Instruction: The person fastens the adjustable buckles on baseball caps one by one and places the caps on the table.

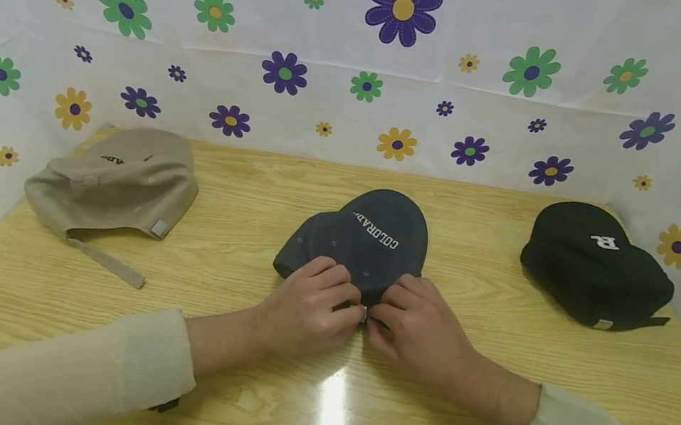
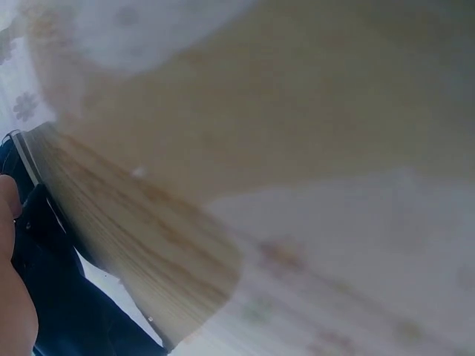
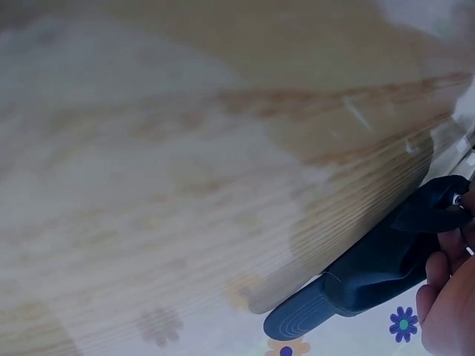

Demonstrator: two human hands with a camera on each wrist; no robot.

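A navy baseball cap (image 1: 370, 234) with white "COLORADO"-style lettering lies at the middle of the wooden table, its brim pointing away from me. At its near edge, my left hand (image 1: 313, 307) and right hand (image 1: 419, 327) pinch the back strap with curled fingers. Between the fingertips a small metal buckle (image 1: 364, 314) shows; the strap itself is mostly hidden. From the right wrist, the cap (image 3: 371, 271) appears side-on with the right hand (image 3: 453, 297) at its back. The left wrist view has only part of the left hand (image 2: 16, 282) beside dark blue fabric (image 2: 63, 297).
To the left lies a beige cap (image 1: 118, 183), its loose strap (image 1: 108, 263) stretched toward me. A black cap (image 1: 591, 271) with a white letter sits at the right. Behind the table (image 1: 233, 241) hangs a white flowered cloth (image 1: 338, 33).
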